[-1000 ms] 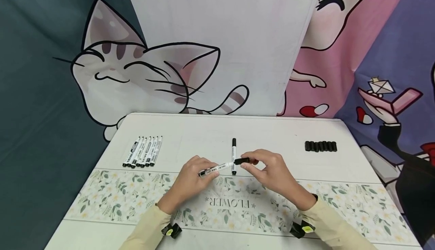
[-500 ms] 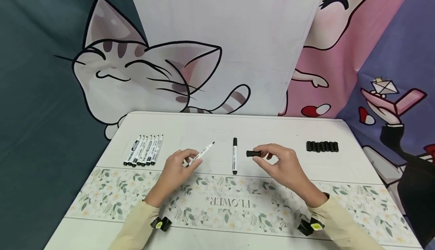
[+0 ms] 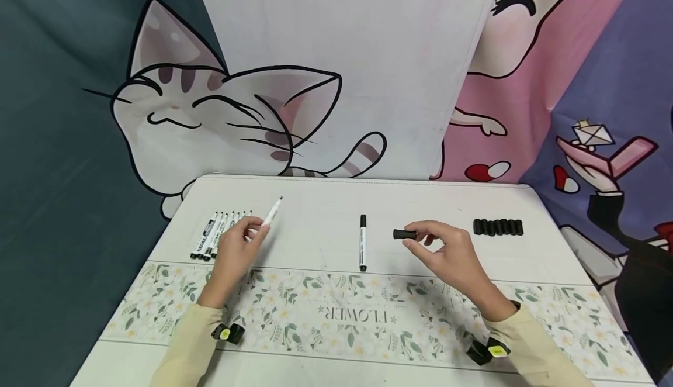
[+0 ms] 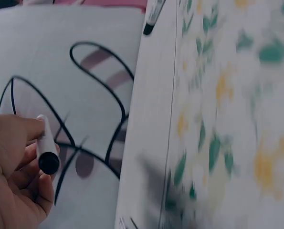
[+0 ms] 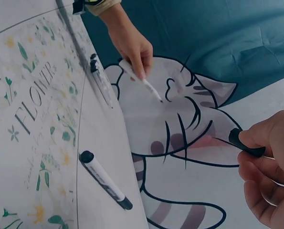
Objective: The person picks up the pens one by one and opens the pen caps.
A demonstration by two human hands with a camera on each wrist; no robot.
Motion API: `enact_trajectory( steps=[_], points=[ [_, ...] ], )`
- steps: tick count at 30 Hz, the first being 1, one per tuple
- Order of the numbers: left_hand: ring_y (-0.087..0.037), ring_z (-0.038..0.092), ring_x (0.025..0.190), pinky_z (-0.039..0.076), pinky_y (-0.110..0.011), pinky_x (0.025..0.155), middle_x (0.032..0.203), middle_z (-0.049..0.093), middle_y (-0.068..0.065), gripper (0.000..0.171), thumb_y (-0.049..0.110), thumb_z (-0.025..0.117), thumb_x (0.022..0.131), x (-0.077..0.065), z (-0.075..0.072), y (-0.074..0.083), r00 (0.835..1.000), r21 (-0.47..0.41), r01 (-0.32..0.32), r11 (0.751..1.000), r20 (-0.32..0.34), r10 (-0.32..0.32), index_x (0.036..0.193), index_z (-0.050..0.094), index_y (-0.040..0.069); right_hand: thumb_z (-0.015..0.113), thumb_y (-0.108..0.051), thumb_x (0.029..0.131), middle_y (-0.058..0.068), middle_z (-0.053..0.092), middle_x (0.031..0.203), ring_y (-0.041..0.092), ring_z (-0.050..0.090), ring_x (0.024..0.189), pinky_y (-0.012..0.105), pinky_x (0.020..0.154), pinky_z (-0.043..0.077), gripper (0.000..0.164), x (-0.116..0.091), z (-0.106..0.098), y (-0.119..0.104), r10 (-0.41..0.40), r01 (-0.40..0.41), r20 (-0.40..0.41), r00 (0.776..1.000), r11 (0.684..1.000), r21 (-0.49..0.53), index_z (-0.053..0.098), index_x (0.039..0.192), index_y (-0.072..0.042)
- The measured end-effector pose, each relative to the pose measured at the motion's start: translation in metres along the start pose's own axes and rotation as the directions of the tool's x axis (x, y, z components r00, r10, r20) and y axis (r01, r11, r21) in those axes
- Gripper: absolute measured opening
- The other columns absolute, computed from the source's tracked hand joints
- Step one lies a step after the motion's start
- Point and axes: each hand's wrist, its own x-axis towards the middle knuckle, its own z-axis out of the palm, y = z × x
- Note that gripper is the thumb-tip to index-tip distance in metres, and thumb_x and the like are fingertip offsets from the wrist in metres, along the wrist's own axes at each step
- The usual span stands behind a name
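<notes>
My left hand (image 3: 236, 254) pinches an uncapped white marker (image 3: 272, 211) between thumb and fingers, its dark tip pointing up and away. In the left wrist view the marker's black end (image 4: 48, 163) faces the camera. The hand overlaps a row of uncapped markers (image 3: 210, 236) at the left of the table, hiding part of it. A black marker cap (image 3: 403, 234) is pinched by my right hand (image 3: 451, 252), right of the middle. Between the hands a capped marker (image 3: 363, 244) lies upright in the head view, black cap at the far end.
Several black caps (image 3: 498, 227) lie side by side at the right of the white table (image 3: 315, 200). A flower-printed strip (image 3: 347, 311) crosses the table nearer the body. Behind the table hangs a cartoon-cat backdrop (image 3: 368, 54).
My left hand has carried the uncapped marker away from the cap, leftward to the marker row. My right hand has shifted right and slightly farther away, still pinching the cap.
</notes>
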Motion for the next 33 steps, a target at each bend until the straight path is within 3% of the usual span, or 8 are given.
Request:
enact_trajectory(
  steps=[7,16,20,28,33],
  points=[
    [-0.020,0.065,0.081,0.048,-0.022,0.060,0.095,0.073,-0.009,0.031,0.032,0.068,0.100,0.010,-0.019,-0.032,0.992,0.021,0.060,0.998,-0.116,-0.057,0.116,0.071,0.005,0.085,-0.007,0.083,-0.009,0.070,0.084,0.008,0.063,0.075,0.023,0.065,0.050,0.029,-0.004,-0.006,0.005,0.066,-0.065,0.015,0.998,0.997,-0.031,0.077,0.109,-0.020],
    [-0.006,0.056,0.078,0.044,-0.017,0.056,0.100,0.073,-0.011,0.034,0.034,0.064,0.102,0.018,-0.042,-0.071,0.945,0.018,0.203,0.979,-0.264,-0.191,0.118,0.073,0.005,0.083,-0.008,0.085,-0.008,0.070,0.082,0.006,0.062,0.075,0.020,0.067,0.050,0.027,-0.006,-0.009,0.015,0.128,-0.128,0.001,0.992,0.991,-0.022,0.077,0.110,-0.016],
    [-0.006,0.056,0.078,0.043,-0.020,0.061,0.101,0.073,-0.014,0.035,0.034,0.064,0.102,0.018,-0.050,-0.084,0.934,0.031,0.243,0.970,-0.278,-0.225,0.118,0.073,0.004,0.084,-0.006,0.083,-0.006,0.070,0.082,0.003,0.061,0.074,0.015,0.069,0.049,0.028,-0.007,-0.012,0.020,0.125,-0.126,-0.026,0.992,0.992,-0.032,0.078,0.108,-0.016],
    [-0.033,0.064,0.090,0.047,-0.038,0.070,0.111,0.070,-0.021,0.042,0.038,0.058,0.104,0.018,-0.059,-0.104,0.914,0.029,0.347,0.937,-0.236,-0.332,0.123,0.070,0.002,0.084,-0.005,0.084,-0.003,0.069,0.084,-0.001,0.060,0.076,0.011,0.069,0.048,0.027,-0.010,-0.020,0.029,0.154,-0.156,-0.056,0.986,0.987,-0.026,0.078,0.108,-0.014],
    [-0.040,0.062,0.092,0.046,-0.049,0.076,0.113,0.067,-0.026,0.043,0.036,0.058,0.104,0.015,-0.057,-0.115,0.900,0.018,0.391,0.920,-0.217,-0.378,0.122,0.069,-0.002,0.083,-0.006,0.085,0.000,0.070,0.085,-0.003,0.060,0.076,0.011,0.070,0.048,0.026,-0.013,-0.023,0.033,0.198,-0.200,-0.070,0.978,0.980,-0.014,0.077,0.109,-0.013]
  ],
)
